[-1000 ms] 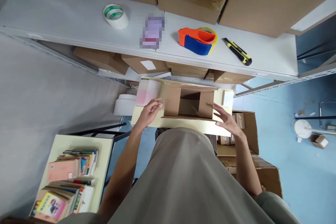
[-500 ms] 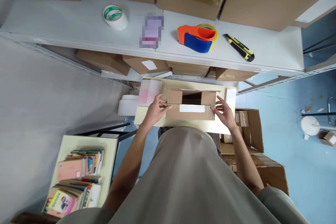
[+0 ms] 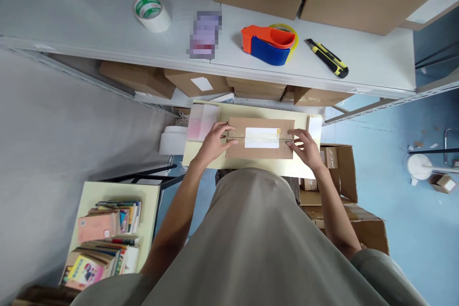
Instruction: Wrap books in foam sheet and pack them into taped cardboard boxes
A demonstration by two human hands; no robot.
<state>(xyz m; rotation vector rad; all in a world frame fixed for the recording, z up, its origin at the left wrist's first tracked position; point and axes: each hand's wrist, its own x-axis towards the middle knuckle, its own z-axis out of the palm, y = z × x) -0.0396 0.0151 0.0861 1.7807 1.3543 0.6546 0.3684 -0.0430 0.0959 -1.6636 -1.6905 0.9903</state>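
Note:
A small cardboard box [image 3: 260, 153] lies on a pale yellow table [image 3: 201, 152] in front of my body. Its two top flaps are folded down and meet along a seam. A white label [image 3: 261, 137] sits across that seam, with a strip of clear tape showing near it. At the box's left end is my left hand [image 3: 214, 145], fingers on the far flap and thumb on the near one. My right hand [image 3: 308, 150] grips the right end the same way, fingertips and thumb on either side of the seam.
On the grey shelf [image 3: 107, 19] ahead are a white tape roll [image 3: 158, 19], an orange and blue tape dispenser [image 3: 267, 45] and a yellow-black utility knife [image 3: 328, 59]. Books [image 3: 98, 227] stand on a side table at left. Open cardboard boxes [image 3: 346, 172] are at right.
The box's top flaps have gone from standing open, with a dark gap between them, to folded flat. Both hands have shifted slightly onto the flaps at the ends.

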